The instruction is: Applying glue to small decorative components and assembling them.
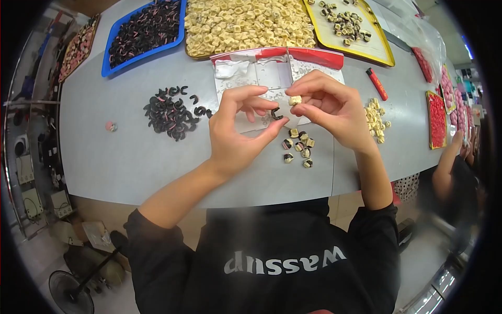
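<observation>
Between thumb and forefinger, my left hand pinches a small black curved piece. Close beside it on the right, my right hand grips a small cream cube-shaped piece. The two pieces are apart, held above a white paper sheet. Below my hands on the grey table lies a small group of cream-and-black joined pieces. Left of my left hand is a loose pile of black curved pieces. Cream cubes lie right of my right hand, partly hidden by it.
At the back stand a blue tray of black pieces, a tray of cream cubes and a yellow tray with joined pieces. A red lighter lies at right. Another person's arm shows at far right.
</observation>
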Demonstrator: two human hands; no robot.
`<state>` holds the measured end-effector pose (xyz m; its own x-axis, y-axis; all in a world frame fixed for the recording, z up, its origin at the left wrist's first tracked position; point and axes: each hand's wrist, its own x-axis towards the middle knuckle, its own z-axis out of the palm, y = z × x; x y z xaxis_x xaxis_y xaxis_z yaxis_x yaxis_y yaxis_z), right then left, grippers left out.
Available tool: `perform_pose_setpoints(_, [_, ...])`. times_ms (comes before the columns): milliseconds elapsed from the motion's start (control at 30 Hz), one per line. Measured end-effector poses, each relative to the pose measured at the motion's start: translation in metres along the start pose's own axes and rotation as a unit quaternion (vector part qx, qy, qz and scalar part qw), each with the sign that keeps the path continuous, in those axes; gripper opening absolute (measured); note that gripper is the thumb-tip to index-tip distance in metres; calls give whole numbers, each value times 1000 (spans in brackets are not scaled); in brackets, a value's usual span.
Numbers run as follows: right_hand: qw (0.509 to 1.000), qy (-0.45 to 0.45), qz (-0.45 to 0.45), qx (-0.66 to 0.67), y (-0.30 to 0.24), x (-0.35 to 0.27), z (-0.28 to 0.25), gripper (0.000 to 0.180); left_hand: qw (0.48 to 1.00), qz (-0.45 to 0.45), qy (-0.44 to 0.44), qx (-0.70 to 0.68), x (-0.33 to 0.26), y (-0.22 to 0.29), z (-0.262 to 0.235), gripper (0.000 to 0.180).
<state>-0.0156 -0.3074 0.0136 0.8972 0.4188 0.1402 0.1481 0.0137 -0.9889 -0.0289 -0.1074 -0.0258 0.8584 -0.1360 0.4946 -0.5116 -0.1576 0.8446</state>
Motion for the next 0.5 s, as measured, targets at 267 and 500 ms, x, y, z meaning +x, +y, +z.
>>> perform_pose_setpoints(267, [999, 25, 41, 23, 2, 0, 5, 25, 1000, 14, 3, -13, -2, 2, 0, 49])
perform_pose_setpoints(500, [996, -8, 85, 10, -7, -3, 3, 33, 999, 26, -1, -19, -2, 1, 1, 48])
